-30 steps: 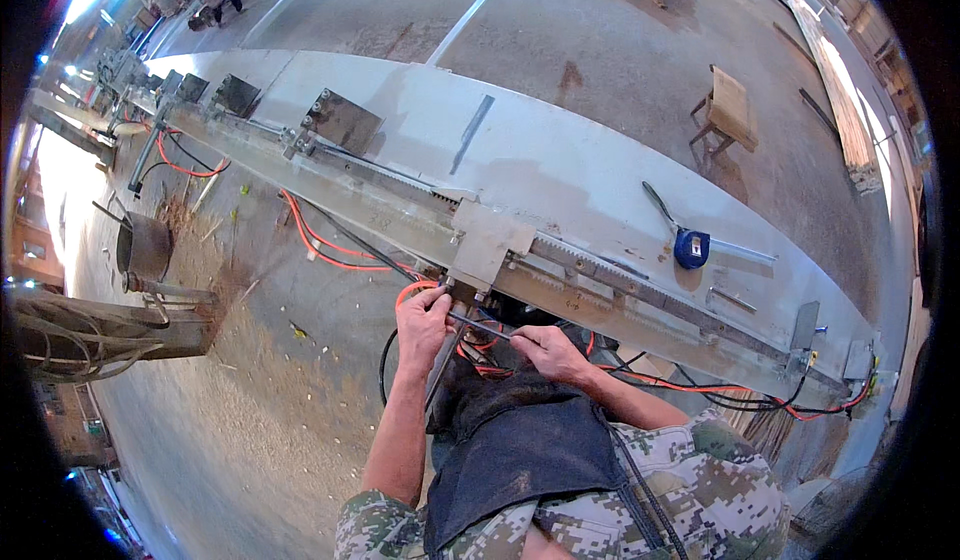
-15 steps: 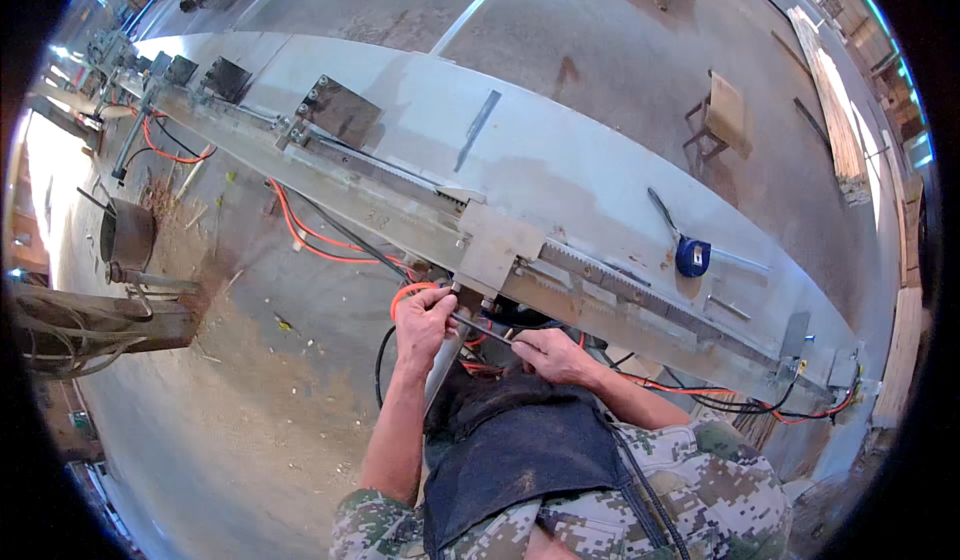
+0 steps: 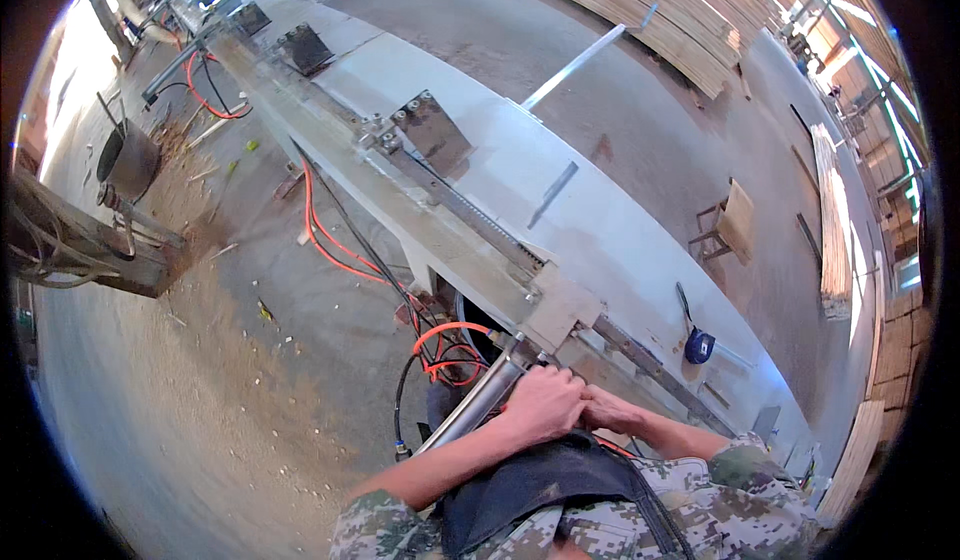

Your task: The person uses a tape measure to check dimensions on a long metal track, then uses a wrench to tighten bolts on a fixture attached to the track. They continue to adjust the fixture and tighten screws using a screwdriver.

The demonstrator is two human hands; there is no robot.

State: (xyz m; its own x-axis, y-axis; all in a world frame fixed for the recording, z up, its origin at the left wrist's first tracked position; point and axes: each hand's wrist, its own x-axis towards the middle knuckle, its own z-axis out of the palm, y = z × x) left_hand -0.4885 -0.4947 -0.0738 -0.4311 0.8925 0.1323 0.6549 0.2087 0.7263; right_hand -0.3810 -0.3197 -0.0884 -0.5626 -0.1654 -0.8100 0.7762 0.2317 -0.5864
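While sawdust and a dark bucket (image 3: 128,160) lie far left, orange hoses (image 3: 440,345) loop beneath the long bench (image 3: 600,220). My left hand (image 3: 542,402) clamps the steel cylinder (image 3: 480,405), steadying it; my right hand (image 3: 612,412) presses alongside, fingers curled together. Blue tape measure (image 3: 699,345) rests rightward.

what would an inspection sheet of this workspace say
surface: long grey machine bed, mostly bare
job's things: metal cylinder under the bed edge by the left hand
clutter: blue tape measure on the bed; sawdust on the floor
hands: left hand and right hand pressed together at the bed edge; grip hidden
cables: orange hoses looped below the bed
surroundings: wooden stool, stacked planks, bucket
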